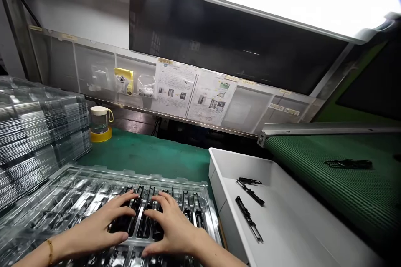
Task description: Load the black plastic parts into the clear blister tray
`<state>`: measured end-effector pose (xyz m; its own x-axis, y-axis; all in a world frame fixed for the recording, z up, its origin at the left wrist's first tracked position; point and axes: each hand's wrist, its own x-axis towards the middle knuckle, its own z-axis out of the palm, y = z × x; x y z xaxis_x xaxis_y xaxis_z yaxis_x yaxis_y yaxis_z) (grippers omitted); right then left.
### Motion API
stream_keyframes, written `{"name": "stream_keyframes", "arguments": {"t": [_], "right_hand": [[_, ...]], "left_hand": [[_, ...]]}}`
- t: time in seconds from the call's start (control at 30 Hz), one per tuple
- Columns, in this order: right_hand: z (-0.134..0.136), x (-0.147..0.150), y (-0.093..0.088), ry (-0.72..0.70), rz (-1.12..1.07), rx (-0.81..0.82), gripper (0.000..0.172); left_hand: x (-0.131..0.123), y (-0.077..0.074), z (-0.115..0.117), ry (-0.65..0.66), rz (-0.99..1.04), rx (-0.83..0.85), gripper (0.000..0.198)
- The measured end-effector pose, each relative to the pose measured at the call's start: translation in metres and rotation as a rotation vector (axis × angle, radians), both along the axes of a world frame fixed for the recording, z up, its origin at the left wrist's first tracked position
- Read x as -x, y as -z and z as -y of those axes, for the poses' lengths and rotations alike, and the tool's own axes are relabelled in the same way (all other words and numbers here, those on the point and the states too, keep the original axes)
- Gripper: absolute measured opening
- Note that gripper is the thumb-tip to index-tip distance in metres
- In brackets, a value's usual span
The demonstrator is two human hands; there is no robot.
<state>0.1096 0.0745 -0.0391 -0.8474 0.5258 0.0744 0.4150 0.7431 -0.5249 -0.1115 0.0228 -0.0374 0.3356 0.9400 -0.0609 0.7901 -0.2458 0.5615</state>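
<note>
On the green worktop [147,152], left hand [100,227] and right hand [173,225] side by side, fingers spread, gripping nothing, pressing black parts [138,217] flat into clear tray [62,192] slots, seemingly seating them.

One head-worn camera looked forward and down from close above the bench [147,154], facing its back wall; the hands [138,225] sat low in frame, and the top right corner was perhaps overexposed.

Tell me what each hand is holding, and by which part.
Nothing is gripped. The left hand and right hand lie flat, fingers spread, pressing on black parts in the clear tray.
</note>
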Motion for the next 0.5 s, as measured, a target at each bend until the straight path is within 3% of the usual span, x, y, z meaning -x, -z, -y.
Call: {"name": "stream_keyframes", "arguments": {"t": [0.1, 0.2, 0.3, 0.37, 0.5], "right_hand": [[0.002, -0.001, -0.013, 0.089, -0.035, -0.033, 0.047], [-0.004, -0.006, -0.024, 0.292, -0.179, -0.016, 0.027], [-0.015, -0.016, -0.025, 0.46, -0.263, 0.012, 0.023], [-0.021, -0.02, -0.024, 0.484, -0.266, 0.036, 0.022], [-0.019, -0.022, -0.031, 0.518, -0.329, 0.059, 0.022]], "left_hand": [[0.006, 0.004, -0.001, -0.024, -0.041, -0.009, 0.025], [0.006, 0.011, -0.002, -0.105, -0.081, -0.021, 0.034], [-0.004, 0.008, 0.0, -0.166, -0.12, -0.042, 0.039], [-0.02, -0.002, 0.002, -0.116, -0.127, -0.073, 0.039], [-0.067, -0.02, 0.003, 0.143, -0.17, -0.083, 0.048]]}}
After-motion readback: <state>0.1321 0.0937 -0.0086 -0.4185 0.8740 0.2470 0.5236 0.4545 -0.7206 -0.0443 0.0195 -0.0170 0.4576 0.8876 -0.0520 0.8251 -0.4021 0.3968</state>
